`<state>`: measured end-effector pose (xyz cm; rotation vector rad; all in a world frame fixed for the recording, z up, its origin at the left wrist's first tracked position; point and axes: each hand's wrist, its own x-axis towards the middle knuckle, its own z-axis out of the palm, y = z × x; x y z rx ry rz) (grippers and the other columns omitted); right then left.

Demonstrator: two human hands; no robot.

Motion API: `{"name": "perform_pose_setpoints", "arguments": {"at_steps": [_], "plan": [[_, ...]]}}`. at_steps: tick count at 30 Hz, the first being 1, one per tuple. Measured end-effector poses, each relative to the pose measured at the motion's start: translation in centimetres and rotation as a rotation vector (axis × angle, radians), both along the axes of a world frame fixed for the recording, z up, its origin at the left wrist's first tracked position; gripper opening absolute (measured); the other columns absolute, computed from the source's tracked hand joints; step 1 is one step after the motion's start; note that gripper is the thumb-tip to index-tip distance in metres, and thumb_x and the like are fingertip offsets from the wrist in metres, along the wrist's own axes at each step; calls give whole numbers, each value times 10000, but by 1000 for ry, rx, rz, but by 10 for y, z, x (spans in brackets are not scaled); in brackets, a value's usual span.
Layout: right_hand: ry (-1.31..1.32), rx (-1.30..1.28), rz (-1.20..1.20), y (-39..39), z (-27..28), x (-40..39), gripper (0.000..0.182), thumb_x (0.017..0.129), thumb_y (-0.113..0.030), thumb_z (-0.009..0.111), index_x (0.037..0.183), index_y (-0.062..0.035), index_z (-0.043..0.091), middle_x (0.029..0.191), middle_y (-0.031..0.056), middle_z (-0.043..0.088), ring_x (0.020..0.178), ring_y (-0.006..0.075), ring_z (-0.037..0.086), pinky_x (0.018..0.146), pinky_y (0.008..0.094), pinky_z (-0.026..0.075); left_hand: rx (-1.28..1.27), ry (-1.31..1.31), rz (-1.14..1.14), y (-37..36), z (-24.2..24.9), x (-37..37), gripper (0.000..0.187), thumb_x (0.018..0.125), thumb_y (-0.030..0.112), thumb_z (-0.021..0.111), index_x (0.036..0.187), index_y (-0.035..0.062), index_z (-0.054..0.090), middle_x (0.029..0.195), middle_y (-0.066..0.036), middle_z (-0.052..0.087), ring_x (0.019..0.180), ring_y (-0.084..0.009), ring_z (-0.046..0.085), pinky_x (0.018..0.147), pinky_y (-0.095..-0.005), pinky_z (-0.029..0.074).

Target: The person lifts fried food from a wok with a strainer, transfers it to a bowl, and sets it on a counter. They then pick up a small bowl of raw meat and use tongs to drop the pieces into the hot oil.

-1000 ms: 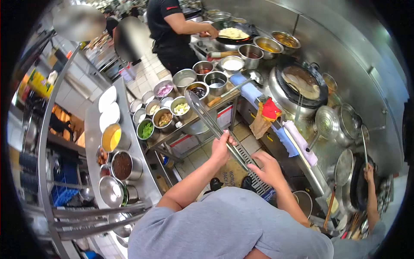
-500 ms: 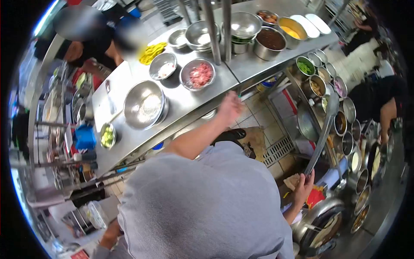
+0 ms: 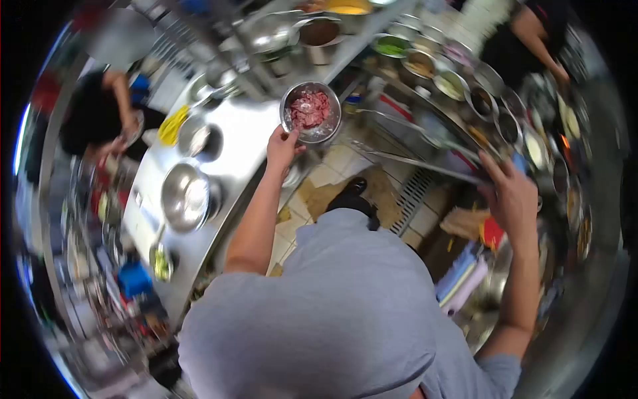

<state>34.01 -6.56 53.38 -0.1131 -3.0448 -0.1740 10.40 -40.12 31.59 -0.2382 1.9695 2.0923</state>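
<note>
My left hand (image 3: 282, 149) grips the near rim of a steel bowl (image 3: 287, 126), thumb at the edge. Raw sliced meat (image 3: 310, 108) dusted with something white lies in it. The bowl is over the counter's edge, roughly level. On the right, my right hand (image 3: 508, 189) is closed round what look like long metal tongs (image 3: 425, 166). Their two blurred arms reach left, apart from each other, over the floor. Their far ends are too smeared to make out and stop short of the bowl.
On the steel counter (image 3: 246, 123) stand a large steel bowl (image 3: 186, 197), a small bowl (image 3: 194, 136) and a bowl of green pieces (image 3: 160, 263). Several ingredient pots line the right, among them chopped greens (image 3: 391, 46). One person (image 3: 100, 113) is at left, another (image 3: 525, 40) at upper right.
My left hand has taken hold of the meat bowl and brought it off its counter spot. My right hand has risen, and the tongs now point left with arms apart. The view has shifted.
</note>
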Motion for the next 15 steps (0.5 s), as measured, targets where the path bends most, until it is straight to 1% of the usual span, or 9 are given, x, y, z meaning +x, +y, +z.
{"name": "perform_pose_setpoints", "arguments": {"at_steps": [3,4,7,8,9,11,12,13,15], "plan": [[-48,167,-98,17,34,21,557,635,-157,681,1159,-167,492,835,65,509,737,236,553,599,339,440,70,61,-347,95,22,23,174,836,86,540,999,25,540,877,-46,549,668,-117,568,583,-241,524],[-40,207,-122,25,41,31,562,626,-156,686,1152,-149,488,843,61,508,743,227,555,597,333,440,72,79,-477,127,28,31,175,849,125,538,1004,42,528,892,-30,559,744,-100,545,634,-251,509],[-12,281,-237,49,45,61,509,638,-154,674,1116,-133,500,826,57,514,726,224,559,579,331,441,189,159,-724,214,42,57,181,848,131,544,1007,45,529,895,-24,565,741,-99,547,640,-261,509],[11,323,-301,55,43,72,414,658,-146,656,1051,-141,525,787,46,521,695,218,564,561,332,442,210,128,-775,242,46,67,175,850,139,548,997,47,530,906,-23,569,740,-108,558,646,-265,508],[-3,333,-367,58,46,88,414,658,-146,656,1051,-141,525,787,46,521,695,218,564,561,332,442,225,121,-841,267,44,73,175,850,139,548,997,47,530,906,-23,569,740,-108,558,646,-265,508],[-30,334,-491,64,56,117,321,678,-155,641,986,-157,551,748,37,523,668,214,568,546,336,444,389,-76,-920,321,40,87,131,847,116,551,950,36,545,898,-27,551,726,-96,547,610,-254,516],[-11,351,-573,63,63,131,281,687,-179,641,960,-178,570,733,32,519,668,220,568,550,342,447,384,-79,-981,344,41,96,116,855,128,542,934,44,531,894,-32,558,704,-106,556,602,-250,514],[-28,369,-635,62,73,145,281,687,-179,641,960,-178,570,733,32,519,668,220,568,550,342,447,402,-94,-1043,367,44,107,116,855,128,542,934,44,531,894,-32,558,704,-106,556,602,-250,514],[-70,338,-896,59,91,172,293,697,-201,638,983,-197,573,736,28,523,671,227,565,558,344,451,438,-234,-1138,411,54,126,131,860,143,535,947,48,514,901,-41,563,700,-118,569,603,-247,514]]}}
